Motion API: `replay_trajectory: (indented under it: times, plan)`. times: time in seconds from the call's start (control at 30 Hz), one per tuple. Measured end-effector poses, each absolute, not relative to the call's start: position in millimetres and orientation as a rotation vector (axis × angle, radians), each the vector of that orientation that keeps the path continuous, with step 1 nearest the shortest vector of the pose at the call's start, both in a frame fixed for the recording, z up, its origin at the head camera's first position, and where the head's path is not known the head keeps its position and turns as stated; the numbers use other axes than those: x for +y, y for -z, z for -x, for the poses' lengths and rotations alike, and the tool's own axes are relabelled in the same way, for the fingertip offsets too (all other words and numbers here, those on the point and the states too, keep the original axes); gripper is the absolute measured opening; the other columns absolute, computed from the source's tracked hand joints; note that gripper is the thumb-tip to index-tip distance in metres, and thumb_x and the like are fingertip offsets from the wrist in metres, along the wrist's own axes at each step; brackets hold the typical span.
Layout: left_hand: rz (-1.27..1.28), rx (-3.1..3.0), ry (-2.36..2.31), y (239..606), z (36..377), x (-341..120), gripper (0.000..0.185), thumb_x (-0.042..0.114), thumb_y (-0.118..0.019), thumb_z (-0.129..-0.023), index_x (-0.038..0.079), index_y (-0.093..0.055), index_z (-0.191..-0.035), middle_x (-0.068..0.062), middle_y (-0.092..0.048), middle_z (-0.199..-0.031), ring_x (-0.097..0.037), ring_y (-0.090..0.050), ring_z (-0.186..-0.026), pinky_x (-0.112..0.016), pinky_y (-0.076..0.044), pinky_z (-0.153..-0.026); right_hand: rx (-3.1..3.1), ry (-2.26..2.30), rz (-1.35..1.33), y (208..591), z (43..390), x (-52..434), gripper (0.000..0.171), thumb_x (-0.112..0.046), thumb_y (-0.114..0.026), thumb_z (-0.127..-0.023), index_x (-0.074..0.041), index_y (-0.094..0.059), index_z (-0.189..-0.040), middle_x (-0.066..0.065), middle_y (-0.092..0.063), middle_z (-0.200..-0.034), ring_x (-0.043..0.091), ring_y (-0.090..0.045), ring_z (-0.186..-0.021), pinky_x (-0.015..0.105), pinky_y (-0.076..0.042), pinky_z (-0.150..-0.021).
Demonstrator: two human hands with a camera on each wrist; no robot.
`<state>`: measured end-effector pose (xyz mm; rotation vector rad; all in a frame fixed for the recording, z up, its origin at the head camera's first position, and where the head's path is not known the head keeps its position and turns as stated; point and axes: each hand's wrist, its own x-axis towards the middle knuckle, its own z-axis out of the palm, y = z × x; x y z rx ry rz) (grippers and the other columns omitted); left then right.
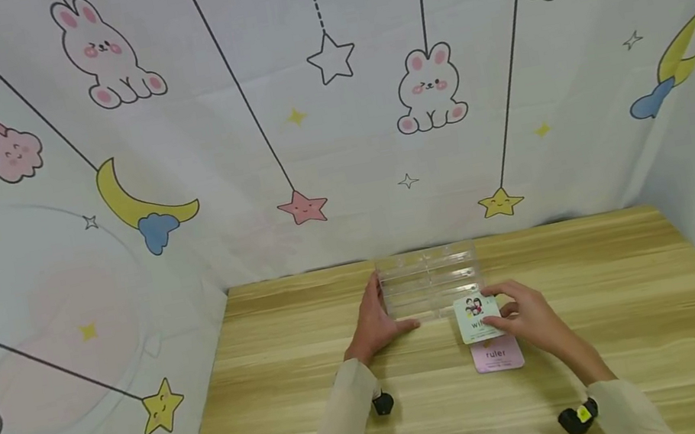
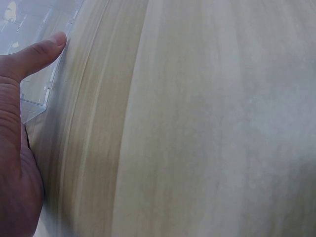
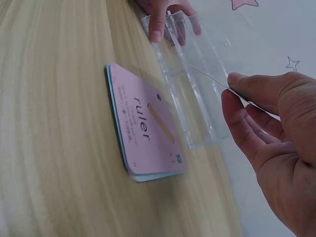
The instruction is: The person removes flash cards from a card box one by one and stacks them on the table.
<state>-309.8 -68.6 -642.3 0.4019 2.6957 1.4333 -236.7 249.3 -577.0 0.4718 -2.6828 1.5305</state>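
My right hand (image 1: 528,313) pinches a pale green flashcard (image 1: 473,333) between thumb and fingers. It bears a family picture and text partly hidden by the thumb; in the right wrist view the card is seen edge-on. Below it on the table lies a small stack of cards with a pink "ruler" flashcard (image 3: 145,123) on top. A clear plastic rack (image 1: 430,281) with several slots stands at the back of the table. My left hand (image 1: 376,324) holds its left front corner, the thumb (image 2: 47,49) along the front edge and the fingers at the left side.
The wood-grain table (image 1: 618,324) meets a printed fabric wall (image 1: 383,218) right behind the rack. More fabric walls rise at the left and right. A small black device (image 1: 577,418) is worn at the right wrist, another (image 1: 383,403) at the left.
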Motion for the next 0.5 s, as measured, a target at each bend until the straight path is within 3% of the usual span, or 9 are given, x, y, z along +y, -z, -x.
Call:
replay_trajectory:
  times: [0.27,0.5]
  plan:
    - [-0.414,2.699,-1.452,645.1,310.7,-68.5,0.134,0.034,-0.099,-0.070,0.011,-0.009,-0.166,-0.014,-0.023,-0.168,-0.027,-0.028,-0.154,-0.038,-0.032,-0.119,-2.715,-1.590,-0.408,585.8,225.0,261.2,0.047,-0.003,-0.084,-0.087,0.003,-0.065,-0.129,0.025,-0.061,-0.129,0.014,-0.069,-0.079,0.025,-0.057,-0.066]
    - [-0.409,2.689,-1.466,644.2,310.8,-68.6,0.134,0.033,-0.100,-0.070,0.011,-0.009,-0.166,-0.014,-0.024,-0.168,-0.025,-0.028,-0.153,-0.037,-0.032,-0.119,-2.718,-1.683,-0.322,593.3,215.0,262.6,0.047,0.001,-0.084,-0.085,0.005,-0.064,-0.127,0.029,-0.060,-0.130,0.025,-0.075,-0.089,0.026,-0.059,-0.066]
